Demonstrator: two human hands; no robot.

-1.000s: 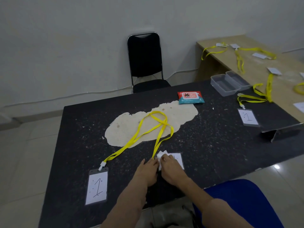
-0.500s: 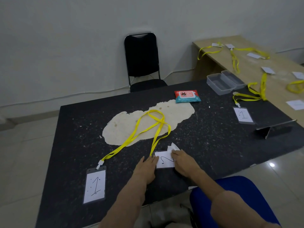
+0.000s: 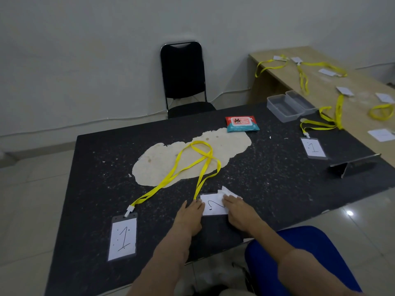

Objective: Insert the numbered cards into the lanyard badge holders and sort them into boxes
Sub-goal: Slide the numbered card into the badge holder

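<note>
A white card marked 2 [image 3: 212, 206] lies in a clear badge holder at the table's near edge, joined to a yellow lanyard [image 3: 201, 165]. My left hand [image 3: 190, 216] lies flat at the holder's left end, fingers straight. My right hand [image 3: 239, 212] presses flat on its right end, over a crumpled white paper scrap [image 3: 227, 192]. A finished badge marked 1 [image 3: 123, 238] lies to the left on its own lanyard. Another badge marked 1 [image 3: 313, 147] lies at the right. Two clear plastic boxes [image 3: 288, 105] stand at the far right.
The black table [image 3: 96, 167] has a worn pale patch [image 3: 162, 165] in the middle. A red and blue wipes pack [image 3: 241, 123] lies beyond it. A black chair [image 3: 183, 80] stands behind. The wooden side table [image 3: 352, 86] holds several lanyards and cards. A grey stand [image 3: 354, 164] sits right.
Both hands have moved apart from a bunched hold to flat on the badge holder's ends. The card marked 2 is now uncovered between them, and the paper scrap lies beside my right hand.
</note>
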